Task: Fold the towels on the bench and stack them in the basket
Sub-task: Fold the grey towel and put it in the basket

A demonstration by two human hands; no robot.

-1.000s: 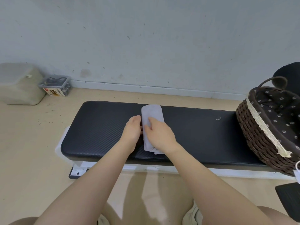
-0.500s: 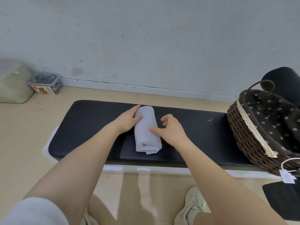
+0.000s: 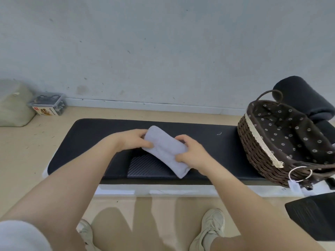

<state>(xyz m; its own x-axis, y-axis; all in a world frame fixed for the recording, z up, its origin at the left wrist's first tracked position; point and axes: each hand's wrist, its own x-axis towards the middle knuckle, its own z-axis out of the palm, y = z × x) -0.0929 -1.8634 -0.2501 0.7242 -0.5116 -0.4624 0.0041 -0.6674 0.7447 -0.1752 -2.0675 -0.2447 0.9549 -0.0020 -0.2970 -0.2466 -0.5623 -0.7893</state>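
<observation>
A folded pale lavender towel (image 3: 165, 150) is held just above the middle of the black padded bench (image 3: 94, 136), tilted with its far end to the left. My left hand (image 3: 135, 140) grips its far left edge. My right hand (image 3: 191, 153) grips its near right side. A brown wicker basket (image 3: 253, 151) with a dark flowered lining stands on the bench's right end; no towel shows inside it.
A black rolled cushion (image 3: 304, 96) lies behind the basket. On the floor at the left sit a pale bag (image 3: 12, 104) and a clear box (image 3: 48, 104) by the wall. My shoes (image 3: 210, 227) are below the bench; a black object (image 3: 313, 214) is at lower right.
Both hands have closed on the folded towel and lifted it off the bench, turning it so it slants toward the right.
</observation>
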